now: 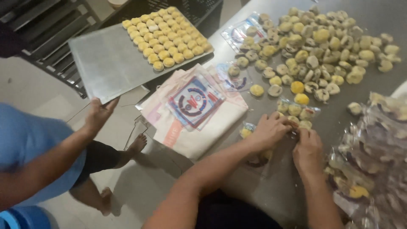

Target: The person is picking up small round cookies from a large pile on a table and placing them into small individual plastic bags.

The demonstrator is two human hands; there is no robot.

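On the table (271, 186), left hand (270, 129) and right hand (307, 149) are pinching together on a small bag (296, 111), seemingly lying crosswise just beyond the fingertips.

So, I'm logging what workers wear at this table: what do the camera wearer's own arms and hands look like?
Both forearms are bare, with no sleeves in view. The left hand and right hand wear no gloves, and no rings, watch or bracelet can be seen. Dark clothing shows below the arms.

Metal tray (106, 63) of yellow cakes (167, 36); stacked printed bags (195, 104); a co-worker's hand (98, 113).
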